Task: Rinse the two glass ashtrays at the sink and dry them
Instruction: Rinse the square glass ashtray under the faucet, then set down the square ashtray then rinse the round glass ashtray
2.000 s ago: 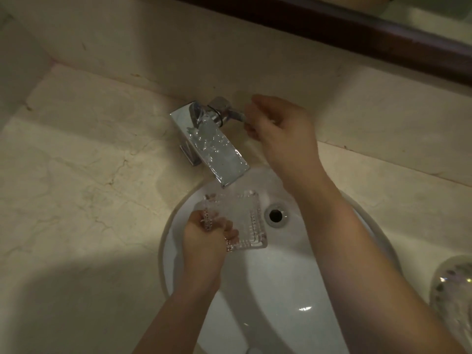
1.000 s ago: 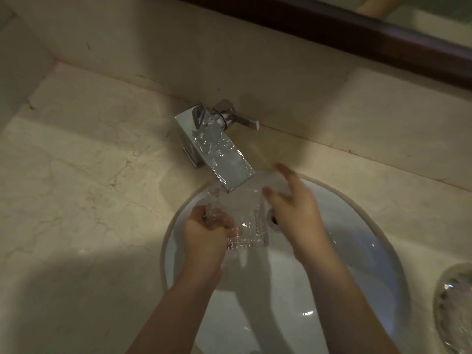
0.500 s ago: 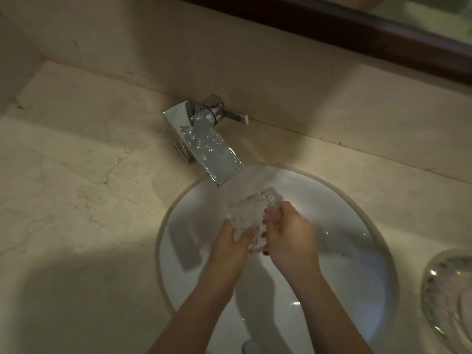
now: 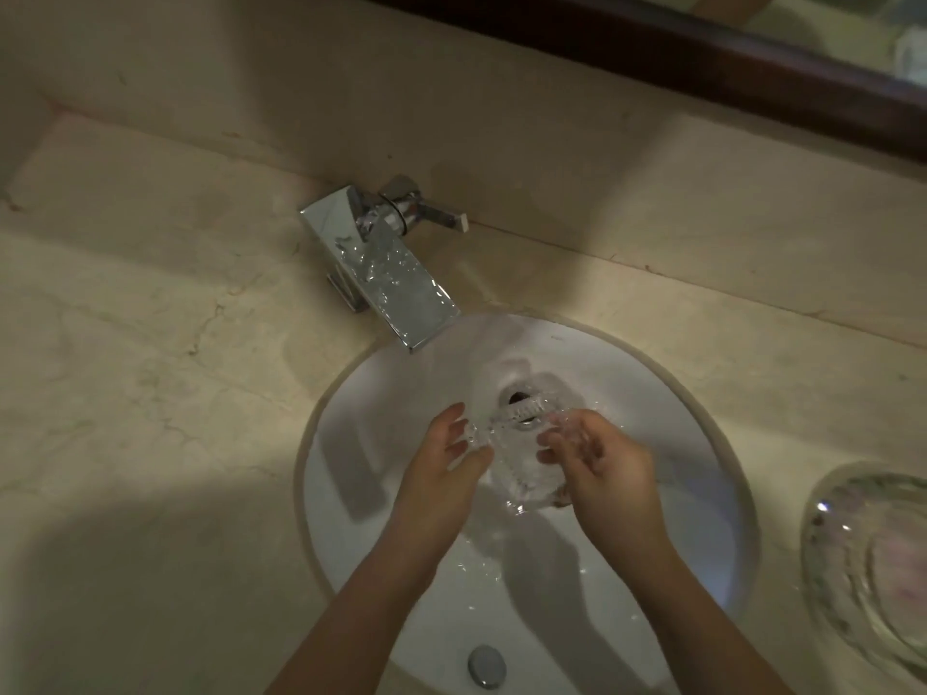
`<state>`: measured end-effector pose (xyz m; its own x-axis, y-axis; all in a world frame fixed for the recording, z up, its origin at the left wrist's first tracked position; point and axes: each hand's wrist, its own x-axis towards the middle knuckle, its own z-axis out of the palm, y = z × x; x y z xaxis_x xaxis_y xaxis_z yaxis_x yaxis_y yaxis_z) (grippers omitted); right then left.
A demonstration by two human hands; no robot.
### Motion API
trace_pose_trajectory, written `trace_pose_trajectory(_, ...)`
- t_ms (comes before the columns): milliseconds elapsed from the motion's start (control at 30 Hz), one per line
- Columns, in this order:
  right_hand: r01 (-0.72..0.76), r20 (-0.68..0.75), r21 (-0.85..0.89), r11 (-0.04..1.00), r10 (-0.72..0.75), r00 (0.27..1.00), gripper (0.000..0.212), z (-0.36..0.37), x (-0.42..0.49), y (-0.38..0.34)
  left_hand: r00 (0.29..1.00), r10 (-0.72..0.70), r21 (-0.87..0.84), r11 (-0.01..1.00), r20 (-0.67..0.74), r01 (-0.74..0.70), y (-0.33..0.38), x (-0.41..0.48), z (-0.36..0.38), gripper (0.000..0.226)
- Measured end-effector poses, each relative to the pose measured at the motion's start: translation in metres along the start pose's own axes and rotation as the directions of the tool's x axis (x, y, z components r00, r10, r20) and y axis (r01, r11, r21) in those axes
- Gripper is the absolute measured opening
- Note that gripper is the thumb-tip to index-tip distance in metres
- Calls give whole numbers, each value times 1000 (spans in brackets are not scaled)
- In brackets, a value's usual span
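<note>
Rinsing ashtray no. 1 (image 4: 524,469) under faucet (image 4: 396,288) flow, over sink (image 4: 702,408).
Left hand (image 4: 441,474) & right hand (image 4: 607,469) both closed on its edges; next: turn it, shut tap, dry.

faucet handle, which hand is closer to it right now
Right, narrowly. The faucet handle is up by the wall; both hands are down in the sink on the ashtray, right hand below it, left hand slightly farther.
</note>
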<state>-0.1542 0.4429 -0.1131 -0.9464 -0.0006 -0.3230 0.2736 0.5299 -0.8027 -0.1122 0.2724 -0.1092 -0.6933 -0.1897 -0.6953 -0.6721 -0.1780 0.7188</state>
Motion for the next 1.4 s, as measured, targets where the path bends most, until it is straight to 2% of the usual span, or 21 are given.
trace_pose_trajectory(33, -177, 30, 219, 960, 175, 984, 15, 2, -4, -6, 999, -1, 2, 1000, 34, 1, 2, 0, 1, 45)
trace_pose_trajectory(67, -274, 72, 349, 896, 266, 961, 14, 3, -9, -11, 998, 1, -13, 1000, 68, 0, 3, -1, 2, 41)
trace_pose_trajectory(133, -344, 140, 457, 820, 315, 939, 16, 8, -19, -19, 996, 23, -6, 1000, 82, -22, 7, -3, 5, 33)
trace_pose_trajectory(167, -356, 168, 481, 801, 315, 934, 18, 11, -23, -22, 998, 43, 38, 998, 35, -44, 8, -4, 6, 30)
trace_pose_trajectory(233, -353, 167, 407, 842, 312, 935, 21, 17, -28, -24, 993, 70, 120, 991, -90, -59, 7, -2, 8, 20)
trace_pose_trajectory(333, -286, 65, 87, 954, 281, 958, 9, 25, -28, -22, 974, 124, 212, 974, -188, -83, 3, 1, 6, 7)
trace_pose_trajectory(367, -248, 31, -10, 969, 249, 968, 24, 25, -27, -22, 971, 154, 277, 956, -184, -99, 2, 2, 5, 10)
trace_pose_trajectory(400, -239, 11, -51, 970, 240, 971, 37, 22, -27, -25, 970, 174, 320, 941, -168, -113, 1, 3, 3, 13)
trace_pose_trajectory(467, -233, -11, -88, 968, 233, 972, 45, 17, -30, -24, 976, 176, 350, 929, -128, -121, 5, 2, 4, 14)
trace_pose_trajectory(533, -175, -39, -207, 963, 170, 985, 41, 10, -37, -24, 981, 173, 349, 928, -90, -132, 9, -1, 7, 11)
trace_pose_trajectory(600, -126, -57, -253, 959, 115, 992, 34, 1, -47, -24, 988, 149, 330, 936, -46, -126, 14, -6, 13, 8)
trace_pose_trajectory(700, -132, -95, -306, 943, 108, 990, 31, -13, -61, -20, 991, 130, 336, 932, 33, -133, 19, -15, 24, 10)
trace_pose_trajectory(800, -148, -168, -283, 948, 103, 980, 32, -31, -79, -7, 984, 110, 340, 928, 140, -153, 21, -32, 41, 12)
trace_pose_trajectory(867, -158, -226, -225, 962, 106, 968, 32, -46, -96, 5, 971, 71, 279, 951, 228, -135, 26, -44, 57, 10)
trace_pose_trajectory(933, -217, -318, -135, 967, 166, 934, 32, -65, -118, 17, 968, -57, 212, 977, 243, 5, 30, -49, 76, 31)
trace_pose_trajectory(1000, -292, -415, -56, 955, 244, 876, 31, -87, -145, 34, 963, -136, 209, 974, 231, 87, 29, -49, 92, 40)
trace_pose_trajectory(1133, -501, -550, -16, 865, 411, 727, 57, -131, -196, 71, 957, -7, 340, 935, 290, -97, 17, -52, 117, 20)
trace_pose_trajectory(1267, -677, -585, 54, 734, 573, 574, 40, -163, -221, 109, 936, 12, 425, 889, 351, -170, 9, -54, 137, 14)
trace_pose_trajectory(1400, -724, -583, 53, 688, 610, 537, 35, -173, -226, 132, 931, -10, 482, 857, 366, -180, -4, -55, 149, 10)
